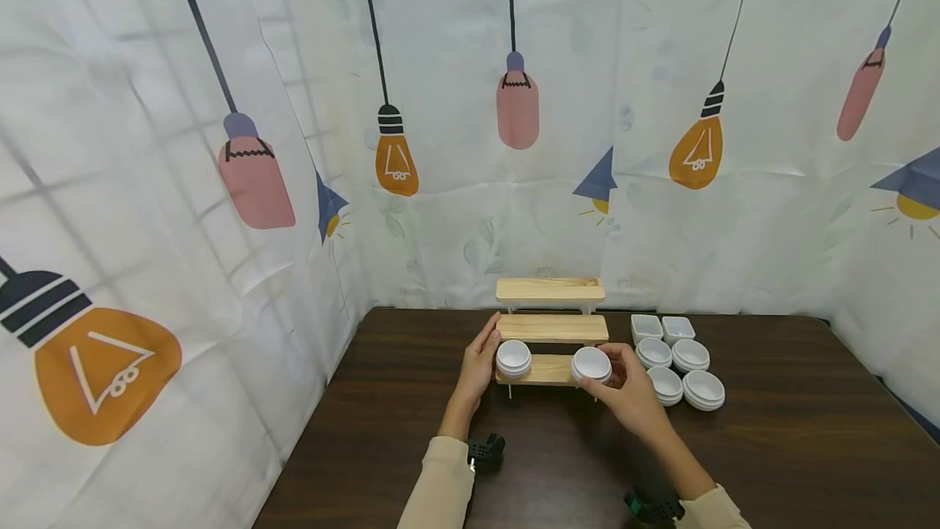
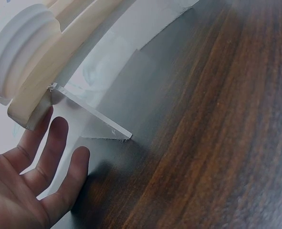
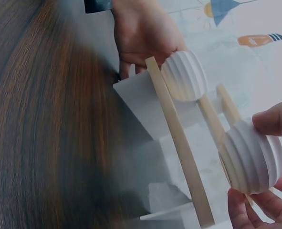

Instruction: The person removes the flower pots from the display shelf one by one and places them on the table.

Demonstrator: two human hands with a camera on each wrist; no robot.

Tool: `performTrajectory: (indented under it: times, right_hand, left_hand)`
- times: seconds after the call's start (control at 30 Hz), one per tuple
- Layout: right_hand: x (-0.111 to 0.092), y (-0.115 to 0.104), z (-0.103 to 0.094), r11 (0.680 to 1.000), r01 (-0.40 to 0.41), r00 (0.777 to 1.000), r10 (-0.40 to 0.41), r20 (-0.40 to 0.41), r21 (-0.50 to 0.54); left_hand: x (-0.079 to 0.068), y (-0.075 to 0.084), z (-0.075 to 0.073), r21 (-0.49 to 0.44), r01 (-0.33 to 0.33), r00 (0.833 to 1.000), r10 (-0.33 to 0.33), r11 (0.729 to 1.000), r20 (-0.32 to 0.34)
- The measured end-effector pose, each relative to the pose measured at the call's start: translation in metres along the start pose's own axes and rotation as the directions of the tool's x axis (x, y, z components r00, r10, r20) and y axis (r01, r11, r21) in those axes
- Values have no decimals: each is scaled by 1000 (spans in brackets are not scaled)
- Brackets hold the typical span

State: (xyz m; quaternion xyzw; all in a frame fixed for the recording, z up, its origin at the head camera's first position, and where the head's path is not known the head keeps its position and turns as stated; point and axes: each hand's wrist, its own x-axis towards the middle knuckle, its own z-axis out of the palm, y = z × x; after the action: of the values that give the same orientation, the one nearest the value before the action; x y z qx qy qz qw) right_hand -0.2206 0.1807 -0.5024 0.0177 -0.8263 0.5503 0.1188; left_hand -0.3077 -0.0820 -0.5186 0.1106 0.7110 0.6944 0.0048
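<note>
A stepped stand with three light wooden boards and clear supports stands at the back of the table. One white ribbed round bowl sits at the left end of its lowest board. Beside that end is my left hand; in the left wrist view its fingers are loosely bent, with fingertips right at the board's edge. My right hand pinches a second white ribbed bowl between thumb and fingers, over the right end of the lowest board.
To the right of the stand are several white round bowls in two columns, with two white square dishes behind them. The dark wooden table meets a patterned curtain at the back and left.
</note>
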Motion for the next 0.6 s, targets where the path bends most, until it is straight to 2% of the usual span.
performTrajectory:
  times: [0.1,0.6]
  right_hand:
    - [-1,2,-3,1000,-7,1000,7,1,-5]
    - [-8,1,-22,999,-7,1000,6,-27,-53]
  left_hand:
    - [-7,13,0,-1,5,1000,-5,1000,7]
    - [-7,13,0,-12,3,1000,-3,1000,10]
